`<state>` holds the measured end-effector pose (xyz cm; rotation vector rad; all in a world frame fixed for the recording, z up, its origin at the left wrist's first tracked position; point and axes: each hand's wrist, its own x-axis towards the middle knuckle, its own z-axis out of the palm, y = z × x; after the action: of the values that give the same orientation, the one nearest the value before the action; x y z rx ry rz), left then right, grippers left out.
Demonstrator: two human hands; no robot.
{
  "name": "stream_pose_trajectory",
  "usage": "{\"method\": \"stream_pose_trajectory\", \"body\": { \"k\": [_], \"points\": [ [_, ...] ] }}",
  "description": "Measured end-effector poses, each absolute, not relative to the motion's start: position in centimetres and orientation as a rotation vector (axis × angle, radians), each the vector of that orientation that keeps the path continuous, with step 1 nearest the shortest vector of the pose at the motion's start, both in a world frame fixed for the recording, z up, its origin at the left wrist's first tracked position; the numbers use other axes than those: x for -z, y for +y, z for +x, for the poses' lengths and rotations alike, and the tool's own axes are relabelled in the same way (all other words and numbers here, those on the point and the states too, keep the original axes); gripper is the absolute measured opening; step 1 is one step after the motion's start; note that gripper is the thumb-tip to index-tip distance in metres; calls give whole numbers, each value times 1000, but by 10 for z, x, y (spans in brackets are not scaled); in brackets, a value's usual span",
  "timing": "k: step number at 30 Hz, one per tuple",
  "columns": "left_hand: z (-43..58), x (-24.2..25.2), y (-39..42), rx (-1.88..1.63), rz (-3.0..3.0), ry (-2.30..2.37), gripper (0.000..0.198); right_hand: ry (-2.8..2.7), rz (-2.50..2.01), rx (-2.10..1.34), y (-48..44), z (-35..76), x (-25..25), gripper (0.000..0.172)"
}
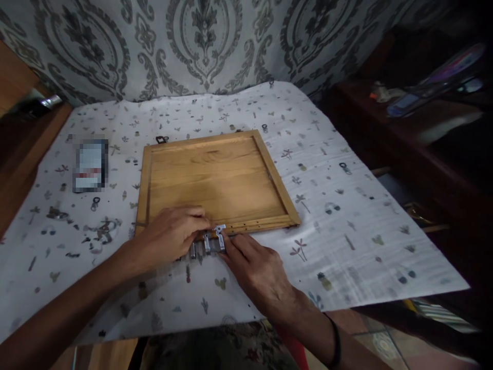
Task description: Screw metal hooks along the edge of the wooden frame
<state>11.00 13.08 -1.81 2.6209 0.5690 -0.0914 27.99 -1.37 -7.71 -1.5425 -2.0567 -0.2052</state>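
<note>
Wood of a honey colour, with visible grain and a raised rim, makes the square panel [215, 174]. It lies flat in the middle of the surface, on a white cloth [346, 205] printed with small plants and fruits. No writing can be read anywhere; the small packet [90, 165] at the left is blurred.

Three small metal fittings [208, 241], silver and narrow, stand side by side against the near edge of the panel. The left hand [173, 234] rests on this edge with bent fingers that touch the fittings. The right hand [258, 270], with a black wristband [336, 344], touches the rightmost fitting with its fingertips. For both hands one cannot tell if the grip is closed on a fitting or only pressing it. Some dark little parts [103, 228] lie scattered on the cloth, left of the panel.
</note>
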Motion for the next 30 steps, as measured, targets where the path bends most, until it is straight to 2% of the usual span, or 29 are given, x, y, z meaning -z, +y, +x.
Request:
{"method": "stream_pose_trajectory", "body": {
  "k": [9, 18, 24, 30],
  "points": [
    [106, 8, 127, 132, 2641, 497, 26, -2038, -1560, 180, -14, 280, 76, 33],
    [102, 21, 116, 116, 2834, 489, 42, -1972, -1581, 123, -12, 283, 74, 33],
    [99, 26, 111, 14, 2856, 496, 39, -1969, -1563, 95, -13, 284, 78, 26],
    [100, 22, 108, 66, 2868, 520, 38, -1968, -1567, 100, -17, 284, 78, 24]
  ]
}}
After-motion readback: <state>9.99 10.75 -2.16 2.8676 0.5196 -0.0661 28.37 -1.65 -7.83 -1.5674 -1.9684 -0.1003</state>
